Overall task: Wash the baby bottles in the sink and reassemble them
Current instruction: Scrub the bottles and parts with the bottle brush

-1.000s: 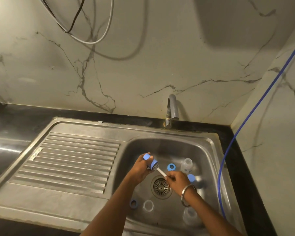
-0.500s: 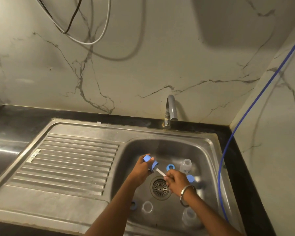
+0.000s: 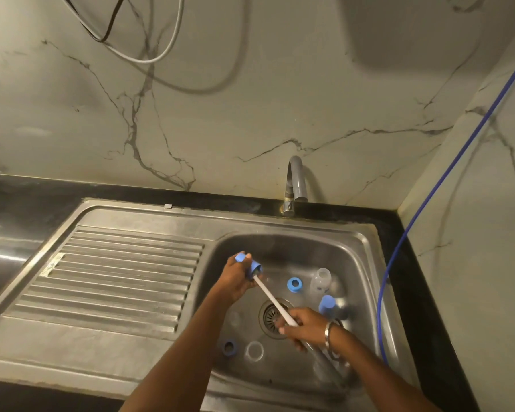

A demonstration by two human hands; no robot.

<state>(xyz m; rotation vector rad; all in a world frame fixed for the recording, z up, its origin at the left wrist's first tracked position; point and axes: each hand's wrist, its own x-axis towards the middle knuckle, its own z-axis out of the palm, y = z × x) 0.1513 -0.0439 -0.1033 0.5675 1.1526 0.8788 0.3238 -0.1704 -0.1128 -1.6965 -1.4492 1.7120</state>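
Note:
Over the steel sink basin [image 3: 366,263], my left hand [image 3: 235,278] grips a blue bottle part [image 3: 254,268]; another blue bit [image 3: 240,257] shows at my fingertips. My right hand [image 3: 304,327] holds the white handle of a bottle brush [image 3: 272,298], whose head sits at the mouth of the blue part. On the basin floor lie a blue ring [image 3: 294,283], a clear bottle [image 3: 321,279], a blue cap [image 3: 326,304], a second blue ring [image 3: 229,347] and a clear ring [image 3: 254,350].
The drain strainer [image 3: 271,316] is between my hands. A grey tap [image 3: 295,185] stands at the back of the sink, with no water running. The ribbed drainboard [image 3: 116,278] stretches left. A blue hose [image 3: 428,197] runs down the right wall.
My right hand has slid back toward me along the brush, so much more of the white handle shows between my hands. My left hand keeps the blue part in place.

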